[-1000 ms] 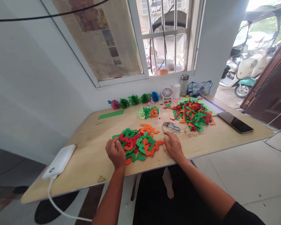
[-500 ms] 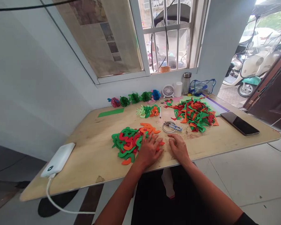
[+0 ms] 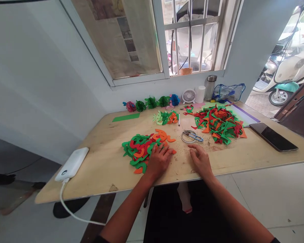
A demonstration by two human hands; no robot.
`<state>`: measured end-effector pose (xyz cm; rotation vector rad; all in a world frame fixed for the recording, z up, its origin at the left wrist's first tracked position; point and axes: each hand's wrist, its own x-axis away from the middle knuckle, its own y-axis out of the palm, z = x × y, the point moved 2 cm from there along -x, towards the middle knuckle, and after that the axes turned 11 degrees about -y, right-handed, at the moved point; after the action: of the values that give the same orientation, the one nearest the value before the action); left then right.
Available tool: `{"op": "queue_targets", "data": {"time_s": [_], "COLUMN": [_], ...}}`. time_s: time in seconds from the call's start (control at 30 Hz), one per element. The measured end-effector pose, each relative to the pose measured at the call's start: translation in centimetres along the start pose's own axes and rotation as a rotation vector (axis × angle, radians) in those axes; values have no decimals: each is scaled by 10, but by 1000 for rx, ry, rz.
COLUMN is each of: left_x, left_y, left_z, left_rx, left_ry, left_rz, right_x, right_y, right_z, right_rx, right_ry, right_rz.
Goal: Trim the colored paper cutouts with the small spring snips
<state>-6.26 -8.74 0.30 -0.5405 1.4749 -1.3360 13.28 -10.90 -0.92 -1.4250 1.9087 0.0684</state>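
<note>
My left hand (image 3: 159,160) lies palm down on the right edge of a heap of curved paper cut-outs (image 3: 139,148) in green, red and orange. Its fingers are stretched over the pieces, and it hides part of the heap. On the bare wood to the right rests my right hand (image 3: 200,161), with fingers loosely curved, thumb apart and nothing in it. Just beyond it, a slim blue-handled tool (image 3: 194,135) lies across a round ring-shaped item (image 3: 184,139); its exact kind is unclear.
Paper scraps (image 3: 220,125) form a big pile at the right, beside a phone (image 3: 273,136). Smaller cut-outs (image 3: 164,117), a pen (image 3: 179,119), folded paper ornaments (image 3: 151,102), a fan (image 3: 188,96) and a glass bottle (image 3: 210,88) stand farther back. A power bank (image 3: 72,164) lies left.
The view has shifted, so the table sits a little farther right and higher. My left hand's fingers have drawn closer together on the heap. My right hand stays nearly in place.
</note>
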Motion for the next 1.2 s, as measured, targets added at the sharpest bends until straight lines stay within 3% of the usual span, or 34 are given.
{"op": "queue_targets", "data": {"time_s": [0.1,0.2,0.4,0.6,0.97,1.1,1.2], "left_x": [-7,-25,-64,-74,-73,-71,-70], "left_y": [-5,-3,23,45,53,56,55], "left_z": [9,25,58,67,69,68,64], "left_rx": [63,107,116,73,59,57,132], "left_ry": [-3,3,52,-7,-66,-58,-66], "left_rz": [57,48,-1,7,-2,2,4], "right_x": [-12,-34,-70,-79,-81,-83,-88], "right_y": [-6,-13,-10,4,8,1,-10], "right_z": [6,17,32,34,51,56,61], "right_rx": [28,195,679,827,676,517,221], "right_ry": [-49,-121,-169,-182,-163,-111,9], "right_rz": [-12,-91,-328,-463,-353,-209,-22]}}
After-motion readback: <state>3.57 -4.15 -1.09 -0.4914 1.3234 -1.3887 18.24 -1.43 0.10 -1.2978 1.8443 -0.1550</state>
